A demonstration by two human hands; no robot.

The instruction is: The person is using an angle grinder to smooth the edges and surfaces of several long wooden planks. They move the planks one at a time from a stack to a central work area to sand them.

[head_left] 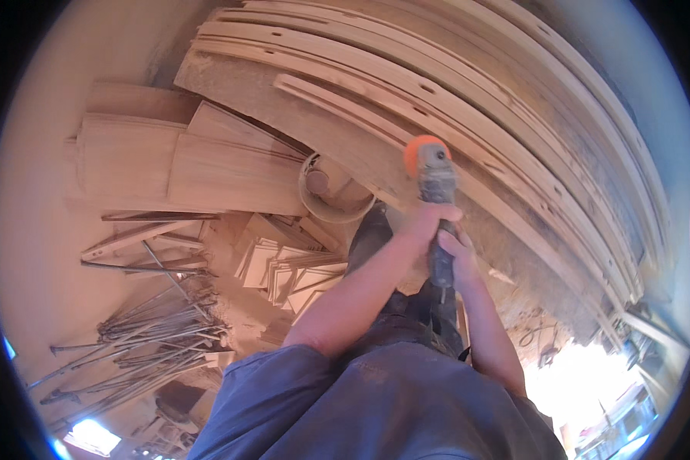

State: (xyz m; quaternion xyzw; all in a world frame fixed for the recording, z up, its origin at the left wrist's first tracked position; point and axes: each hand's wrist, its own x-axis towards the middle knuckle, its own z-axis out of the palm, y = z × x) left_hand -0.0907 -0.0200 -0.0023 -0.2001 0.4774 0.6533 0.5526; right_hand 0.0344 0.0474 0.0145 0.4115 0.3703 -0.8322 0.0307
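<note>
A grey angle grinder (437,184) with an orange disc (420,153) reaches out in front of me over the workbench. My left hand (432,218) wraps round its body, just behind the head. Closer to me, my right hand (461,257) grips the rear of the same body. The disc meets or hovers at the near edge of a long wooden strip (376,123); I cannot tell whether they touch. Past it, several long wooden rails (437,96) with slots cut in them lie side by side.
Dusty workbench (230,77) under the rails. A round bucket (307,192) stands by its near edge. Leftward are large flat panels (130,161), a stack of small boards (291,268) and a heap of metal bar clamps (153,322). Bright light (590,376) glares at the lower right.
</note>
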